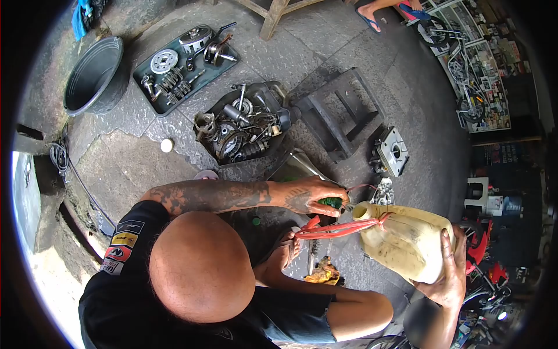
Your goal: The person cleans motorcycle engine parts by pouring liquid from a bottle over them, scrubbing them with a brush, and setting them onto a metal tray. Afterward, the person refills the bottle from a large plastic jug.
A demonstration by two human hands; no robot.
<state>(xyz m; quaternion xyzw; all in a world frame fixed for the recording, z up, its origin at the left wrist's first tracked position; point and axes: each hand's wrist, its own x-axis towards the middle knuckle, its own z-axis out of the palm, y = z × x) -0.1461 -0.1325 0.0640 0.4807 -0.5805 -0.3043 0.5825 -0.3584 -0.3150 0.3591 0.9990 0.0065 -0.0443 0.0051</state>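
My left hand, at the end of the tattooed arm, is closed around a small green object whose kind I cannot make out. My right hand supports the base of a yellowish plastic jerrycan, which lies tilted with its open mouth pointing at my left hand. A red strap is tied to the jerrycan's handle and stretches towards my foot. On the floor, a dirty yellow rag lies below the strap. A metal pan sits just beyond my left hand, partly covered by it.
A tub of greasy engine parts stands ahead, beside a black metal frame and an engine cylinder. Further off are a tray of gears and a black basin. Another person's foot shows at the top.
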